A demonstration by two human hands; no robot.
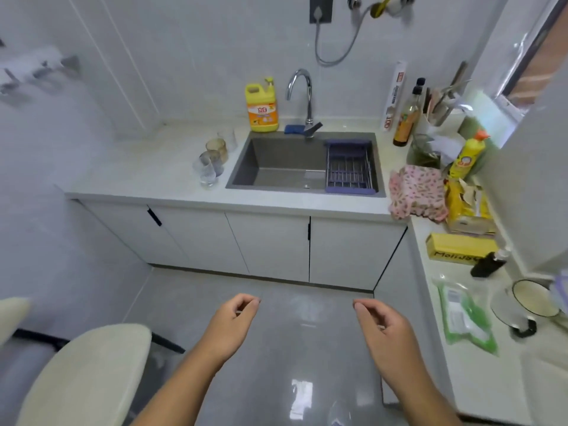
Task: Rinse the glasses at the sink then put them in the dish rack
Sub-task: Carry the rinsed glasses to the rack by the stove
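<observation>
Left hand (233,321) and right hand (379,325) are both hovering over the floor, fingers loosely curled, gripping nothing. Counting four glasses (212,158), clustering on the counter well ahead of the left hand and a bit to its left, just beside the left edge of the sink (246,164): two clear, one amber, one grey. The nearest clear one is overlapping the grey one, so I can't tell whether they're touching. One dish rack (349,146) is sitting inside the sink's right end, ahead of the right hand, bare wire bars showing. One faucet (302,93) is arching over the back rim. One yellow detergent jug (262,109) is standing behind the glasses, label reading "立白". One blue sponge (293,129) is lying between jug and faucet base. Sitting to the right of the right hand: two dark bottles (407,118), a tall box (394,96) showing "100", one yellow squeeze bottle (467,155), one pink floral cloth (418,195), one yellow box (458,249) with writing too blurry to read, one green pouch (467,318), one mug (534,298).
</observation>
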